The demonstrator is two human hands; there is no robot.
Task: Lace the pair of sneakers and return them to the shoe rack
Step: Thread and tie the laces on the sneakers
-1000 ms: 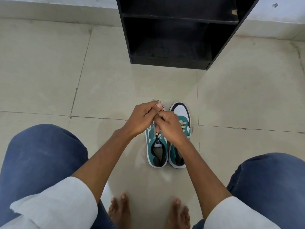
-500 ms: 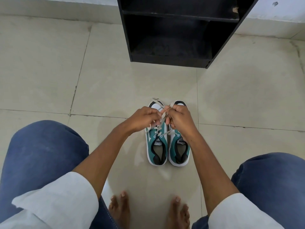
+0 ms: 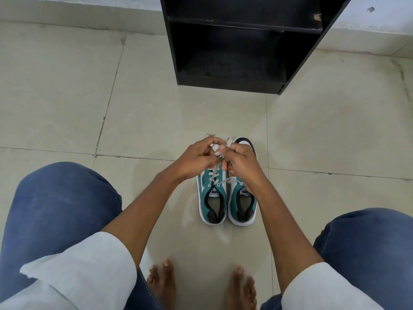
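Two teal-and-white sneakers stand side by side on the floor, toes pointing away from me. The left sneaker (image 3: 212,202) has a white lace (image 3: 214,174) running up from its eyelets into both hands. My left hand (image 3: 196,161) pinches one lace end above the toe. My right hand (image 3: 242,163) pinches the other end and covers the front of the right sneaker (image 3: 242,205). The two hands touch over the sneakers' toes. A black shoe rack (image 3: 234,83) stands open-fronted further ahead, its lower shelf bare.
Beige floor tiles (image 3: 134,113) surround the shoes. My knees in blue jeans (image 3: 58,209) flank the scene, with bare feet (image 3: 163,285) just behind the shoes. A pale wall (image 3: 67,1) runs behind the rack.
The hands have come together above the toes and pulled the lace ends upward. My right hand shifted forward, uncovering the right sneaker's heel opening.
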